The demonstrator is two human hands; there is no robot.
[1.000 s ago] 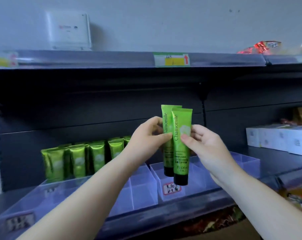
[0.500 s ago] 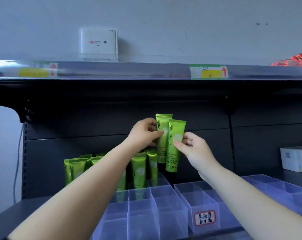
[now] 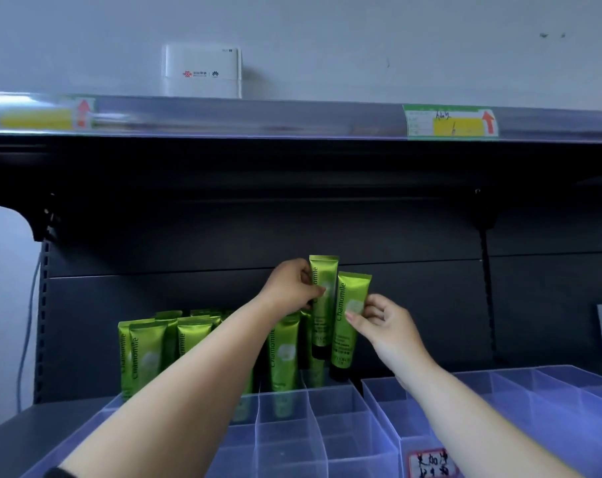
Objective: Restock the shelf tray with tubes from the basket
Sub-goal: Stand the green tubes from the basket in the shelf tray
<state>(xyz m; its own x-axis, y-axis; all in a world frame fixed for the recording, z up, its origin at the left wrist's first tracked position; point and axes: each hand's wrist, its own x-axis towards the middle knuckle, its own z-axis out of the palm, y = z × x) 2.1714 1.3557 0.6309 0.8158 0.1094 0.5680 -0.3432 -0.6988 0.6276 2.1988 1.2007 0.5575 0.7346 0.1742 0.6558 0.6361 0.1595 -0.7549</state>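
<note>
The left hand [image 3: 291,288] is pinching one upright tube [image 3: 323,305]; the right hand [image 3: 384,327] is pinching another [image 3: 349,322] above the tray [image 3: 327,419].

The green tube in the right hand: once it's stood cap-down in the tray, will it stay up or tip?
Probably tippy: the tube is tall and slim on a narrow dark cap. The tray dividers and stocked tubes should prop it. Its glossy skin may be slippery in the right hand.
</note>
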